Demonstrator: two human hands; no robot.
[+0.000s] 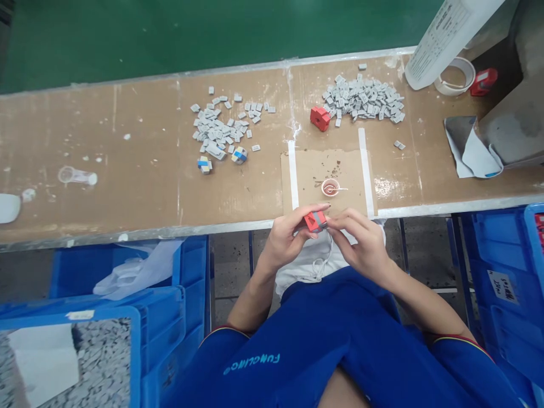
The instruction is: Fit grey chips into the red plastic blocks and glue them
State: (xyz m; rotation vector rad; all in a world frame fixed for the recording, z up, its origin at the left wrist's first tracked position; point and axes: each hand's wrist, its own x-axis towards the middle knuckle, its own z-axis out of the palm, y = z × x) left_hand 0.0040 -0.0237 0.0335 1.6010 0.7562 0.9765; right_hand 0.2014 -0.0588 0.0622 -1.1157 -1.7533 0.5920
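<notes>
Currently, head view: red block (pixel 313 221) is gripped by closed left hand (pixel 285 237) at the near edge of the tabletop (pixel 140 153); its end is met by bunched right hand (pixel 361 241), pinch can't be told. Likely mid-step. Second red piece (pixel 319 118) and grey tiles (pixel 363 99) are left loose toward the far edge. Reach could be obstructed by cup (pixel 327 194).

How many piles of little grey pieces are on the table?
2. One pile lies beyond the left hand, off to the left. The other pile lies beyond the right hand, next to a red block.
</notes>
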